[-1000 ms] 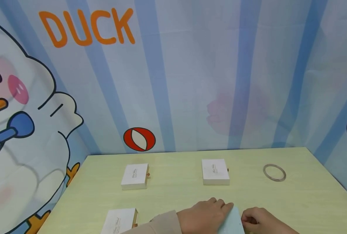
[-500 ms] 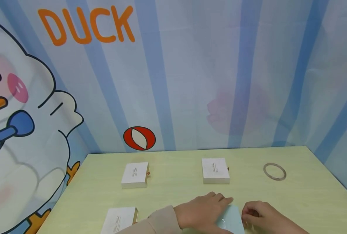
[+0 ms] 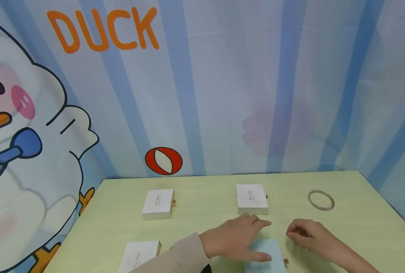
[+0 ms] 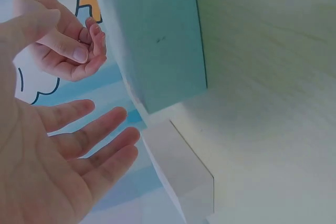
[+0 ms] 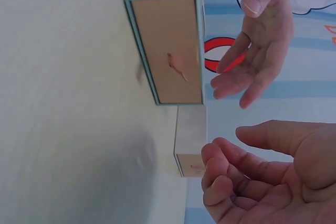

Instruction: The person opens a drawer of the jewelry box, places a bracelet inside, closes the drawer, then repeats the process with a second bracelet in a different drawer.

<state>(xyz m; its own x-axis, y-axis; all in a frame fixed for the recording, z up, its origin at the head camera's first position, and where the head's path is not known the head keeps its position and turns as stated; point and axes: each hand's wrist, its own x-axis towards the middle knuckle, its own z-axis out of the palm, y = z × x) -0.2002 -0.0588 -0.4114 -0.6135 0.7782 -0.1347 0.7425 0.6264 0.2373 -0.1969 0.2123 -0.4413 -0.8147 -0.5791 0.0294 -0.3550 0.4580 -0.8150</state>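
Observation:
A light blue drawer box point(image 3: 265, 261) stands near the front of the table, partly covered by my left hand in the head view. My left hand point(image 3: 234, 238) hovers above it with fingers spread and nothing held; the left wrist view shows the palm beside the box's teal wall point(image 4: 157, 40). To the right of the box, my right hand point(image 3: 309, 239) is lifted, its fingers loosely curled around nothing. The box's tan drawer front point(image 5: 170, 51), with a small ribbon pull point(image 5: 177, 67), is pushed in and faces the right hand.
White boxes with ribbon pulls stand at the back left point(image 3: 158, 204), at the back middle point(image 3: 252, 199) and at the front left point(image 3: 140, 256). A thin ring point(image 3: 321, 200) lies at the back right. A printed duck curtain point(image 3: 216, 87) hangs behind the table.
Both hands have come off the blue box: the left has lifted and spread its fingers, the right has drawn back rightward. More of the box and its ribbon pull now shows.

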